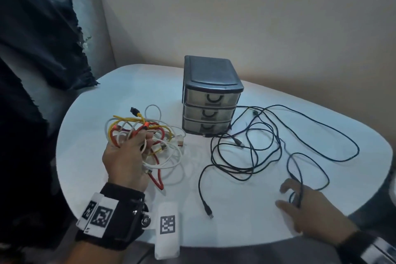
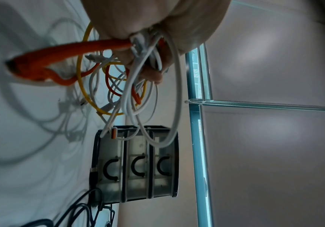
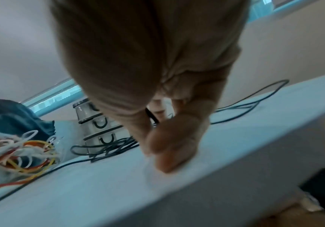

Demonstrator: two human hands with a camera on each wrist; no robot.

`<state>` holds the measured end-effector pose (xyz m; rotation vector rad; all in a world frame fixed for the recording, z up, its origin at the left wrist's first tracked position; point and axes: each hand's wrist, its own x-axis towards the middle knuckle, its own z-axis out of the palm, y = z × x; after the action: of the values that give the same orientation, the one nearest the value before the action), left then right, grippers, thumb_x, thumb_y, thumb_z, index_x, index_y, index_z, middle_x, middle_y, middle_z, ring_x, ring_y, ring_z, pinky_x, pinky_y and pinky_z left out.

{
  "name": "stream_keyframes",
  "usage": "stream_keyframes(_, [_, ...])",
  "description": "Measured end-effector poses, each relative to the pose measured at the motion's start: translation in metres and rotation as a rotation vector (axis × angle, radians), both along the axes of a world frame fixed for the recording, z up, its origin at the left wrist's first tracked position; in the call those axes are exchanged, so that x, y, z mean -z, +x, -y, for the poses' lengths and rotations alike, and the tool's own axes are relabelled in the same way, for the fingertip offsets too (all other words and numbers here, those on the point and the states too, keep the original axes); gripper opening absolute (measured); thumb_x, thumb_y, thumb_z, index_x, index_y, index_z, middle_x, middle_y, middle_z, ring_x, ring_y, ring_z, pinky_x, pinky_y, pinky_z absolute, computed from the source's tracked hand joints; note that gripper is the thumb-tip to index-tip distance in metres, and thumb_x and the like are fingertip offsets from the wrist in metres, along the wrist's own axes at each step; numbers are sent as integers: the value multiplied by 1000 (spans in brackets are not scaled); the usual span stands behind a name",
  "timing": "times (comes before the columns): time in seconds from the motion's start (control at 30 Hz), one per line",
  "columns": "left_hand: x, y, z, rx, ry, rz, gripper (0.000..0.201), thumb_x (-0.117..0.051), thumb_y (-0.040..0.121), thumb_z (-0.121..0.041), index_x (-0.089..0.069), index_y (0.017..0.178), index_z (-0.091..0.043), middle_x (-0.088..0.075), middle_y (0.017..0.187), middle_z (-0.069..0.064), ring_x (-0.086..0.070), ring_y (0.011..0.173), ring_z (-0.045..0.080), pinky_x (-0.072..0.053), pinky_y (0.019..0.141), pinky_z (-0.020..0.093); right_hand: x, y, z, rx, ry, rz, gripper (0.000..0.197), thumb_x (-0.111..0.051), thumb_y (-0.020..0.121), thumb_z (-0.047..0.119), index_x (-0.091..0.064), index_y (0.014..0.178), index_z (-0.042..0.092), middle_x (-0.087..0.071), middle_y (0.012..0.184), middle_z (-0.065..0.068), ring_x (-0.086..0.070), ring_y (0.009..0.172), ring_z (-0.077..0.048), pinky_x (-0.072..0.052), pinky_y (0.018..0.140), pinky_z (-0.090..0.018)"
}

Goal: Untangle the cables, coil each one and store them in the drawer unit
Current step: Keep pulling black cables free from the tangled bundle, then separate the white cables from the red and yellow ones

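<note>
the left hand [image 1: 126, 162] holds a tangle [image 1: 147, 135] of white, yellow and orange cables raised a little over the left part of the white worktop [image 1: 246, 221], fingers curled through the loops; in the left wrist view the fingers [image 2: 150, 73] close round several white strands and a thick orange braided cable [image 2: 64, 52], with the rest of the bundle hanging below. part of the tangle trails down onto the worktop beside the wrist. the drawer unit [image 1: 211, 96] stands near the middle of the worktop toward the wall, dark-framed with three translucent drawers, all pushed in. a black cable [image 1: 252, 152] lies spread in loose overlapping loops to the right of the unit, one strand touching its base, one plug end [image 1: 209, 212] lying toward the near edge. the right hand [image 1: 304, 206] sits low on the worktop at the near right, fingers curled over a small loop of that black cable, thumb tip pressed to the surface; the right wrist view shows a dark strand running up between the fingers [image 3: 169, 135], so its grip is on the black cable. a dark fringed cloth [image 1: 42, 34] hangs at the left. a white tag [image 1: 167, 227] with a square code lies at the near edge.
</note>
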<state>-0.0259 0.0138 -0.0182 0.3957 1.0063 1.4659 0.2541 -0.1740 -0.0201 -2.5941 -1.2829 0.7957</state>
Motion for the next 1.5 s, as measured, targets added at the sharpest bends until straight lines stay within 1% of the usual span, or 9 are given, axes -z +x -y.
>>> stream_keyframes(0.13, [0,3,0,18,1,14,24,-65,86,10,-63,81,-13,-71,70,1,-68,60,9,-53,53,17,-5,13,-51,180,120,-146,22,-76,85,13,-59,88,-1,-68,57,-15,-61,45,-24,-54,54,-34])
stream_keyframes(0.3, [-1,5,0,37,3,24,26,-64,86,11,-62,78,-14,-70,67,0,-68,60,9,-53,54,17,-26,36,-112,94,-45,9,49,-68,90,4,-50,135,2,-65,116,-20,-63,107,-31,-51,98,-41])
stream_keyframes(0.4, [-1,4,0,32,-4,27,25,-64,86,11,-61,81,-13,-69,66,-1,-67,58,9,-53,53,17,-41,41,-108,-32,-109,237,45,-59,89,5,-46,132,9,-63,116,-17,-65,92,-31,-56,72,-35])
stream_keyframes(0.6, [-4,1,1,27,-27,34,21,-64,86,11,-63,83,-10,-69,62,0,-67,56,8,-53,52,17,-71,16,-77,-98,-31,737,34,-56,90,52,-58,101,20,-63,91,-2,-62,85,-27,-45,70,-31])
stream_keyframes(0.8, [-9,-2,3,44,-8,35,20,-64,86,11,-65,79,-9,-70,63,2,-67,55,9,-52,50,16,-79,-23,-109,-202,411,284,95,-66,82,61,-1,150,53,-37,156,-1,-56,124,-27,-43,104,-44])
stream_keyframes(1.0, [-13,-14,-6,53,31,54,23,-64,86,8,-62,76,-13,-69,69,1,-66,59,9,-53,52,16,-67,-41,-196,-220,583,-87,63,-69,89,46,-42,145,38,-46,147,9,-51,129,-17,-43,108,-38])
stream_keyframes(1.23, [-13,-24,-9,104,106,90,24,-61,87,8,-58,77,-13,-66,78,7,-64,58,11,-52,51,16,-72,-64,-215,-322,551,-206,70,-67,91,40,-29,150,48,-27,160,11,-30,146,-12,-32,118,-42])
stream_keyframes(1.4, [-13,-26,-9,251,128,148,48,-54,87,9,-52,50,-22,-58,66,5,-55,48,8,-44,41,13,-64,-106,-169,-138,850,-353,30,-63,93,42,-61,122,34,-63,123,15,-59,113,-1,-48,103,-36])
stream_keyframes(1.5, [-10,-22,-2,468,129,292,29,-60,73,8,-46,68,-17,-48,56,4,-47,39,8,-38,37,13,-43,-123,-139,-90,711,-801,44,-53,87,61,-66,116,31,-73,106,14,-67,98,1,-52,92,-39])
